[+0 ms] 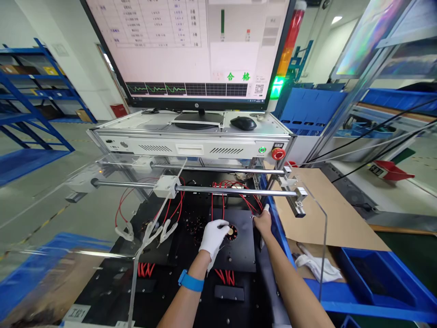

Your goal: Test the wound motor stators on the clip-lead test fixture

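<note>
My left hand (pixel 212 237), in a white glove with a blue wristband (pixel 191 281), is closed at a round motor stator (pixel 232 233) with dark copper windings and a pale centre. Its thumb and fingers are at the stator's left edge. The stator lies on a square black plate (pixel 239 255). At the plate's right edge is my right hand (pixel 262 223), with white covers on its fingertips. Its fingers curl inward near red wires (pixel 247 203), and what they hold, if anything, is hidden. More windings (pixel 194 225) show left of my left hand.
Metal rails (pixel 232 190) and a clear acrylic cover (pixel 136 255) frame the fixture. White-handled clips (pixel 168 231) on red leads lie left. Behind stand a monitor (pixel 201 54) and a red emergency button (pixel 278 154). Right are cardboard (pixel 327 200), a white glove (pixel 319 266) and a blue bin (pixel 378 278).
</note>
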Demonstrator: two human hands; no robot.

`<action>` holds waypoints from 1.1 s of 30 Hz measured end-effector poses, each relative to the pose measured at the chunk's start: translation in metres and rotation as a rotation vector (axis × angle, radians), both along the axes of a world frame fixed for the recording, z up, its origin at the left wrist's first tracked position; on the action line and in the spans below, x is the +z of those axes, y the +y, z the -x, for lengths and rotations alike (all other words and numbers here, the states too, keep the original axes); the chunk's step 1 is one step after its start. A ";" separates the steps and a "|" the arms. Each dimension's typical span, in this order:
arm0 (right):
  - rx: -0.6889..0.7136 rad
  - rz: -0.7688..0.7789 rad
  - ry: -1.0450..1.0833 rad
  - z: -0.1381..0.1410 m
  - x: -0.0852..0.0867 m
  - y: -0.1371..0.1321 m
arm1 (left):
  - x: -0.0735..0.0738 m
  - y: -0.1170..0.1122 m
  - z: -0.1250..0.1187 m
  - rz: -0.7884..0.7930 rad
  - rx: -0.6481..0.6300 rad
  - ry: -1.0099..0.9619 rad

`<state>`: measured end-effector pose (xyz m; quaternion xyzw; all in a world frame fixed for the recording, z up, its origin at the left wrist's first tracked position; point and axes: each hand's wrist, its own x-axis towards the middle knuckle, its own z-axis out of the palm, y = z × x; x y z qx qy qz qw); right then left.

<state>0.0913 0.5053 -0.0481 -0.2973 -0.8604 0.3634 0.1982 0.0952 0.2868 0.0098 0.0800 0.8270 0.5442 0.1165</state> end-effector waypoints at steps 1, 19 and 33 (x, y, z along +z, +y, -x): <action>-0.002 -0.024 -0.088 0.000 -0.003 0.000 | -0.001 0.001 0.000 0.004 0.012 -0.009; 0.196 -0.231 -0.445 -0.111 0.028 -0.060 | -0.020 -0.035 -0.030 0.416 -0.223 0.912; 0.322 -0.097 -0.464 -0.108 0.037 -0.052 | -0.018 0.023 -0.061 0.346 -0.096 0.962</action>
